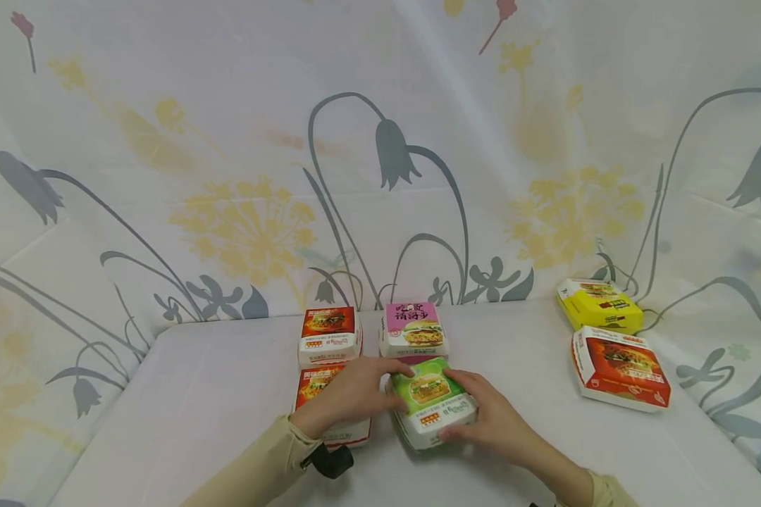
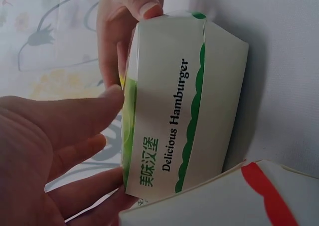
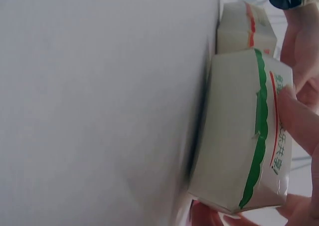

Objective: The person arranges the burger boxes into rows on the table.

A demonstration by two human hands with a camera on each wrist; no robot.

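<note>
Holding a green-topped hamburger box (image 1: 428,398) at the front middle of the white desk (image 1: 215,394), a person works with both hands. The grip of the right hand (image 1: 491,415) pinches the box at its right end, thumb against the near side and fingers at the far side. The left hand (image 1: 368,387) reaches across to the box's left part, its grip loosely spread, with the thumb at the upper edge and the fingers toward the far corner. The box is turned slightly askew; whether its whole underside meets the desk cannot be told. "Delicious Hamburger" is legible on its left side in the left wrist view. Directly behind it stands a pink box (image 1: 413,331). To the left, just beside it, lies the near red box (image 1: 317,380), partly covered by the left hand and forearm, with the rear red box (image 1: 330,331) behind. Well apart, toward the right edge, lie a yellow box (image 1: 602,306) and, in front of it, a third red box (image 1: 623,366). A black band (image 1: 332,461) shows at the left cuff. Flowered cloth (image 1: 247,218) forms the background.
</note>
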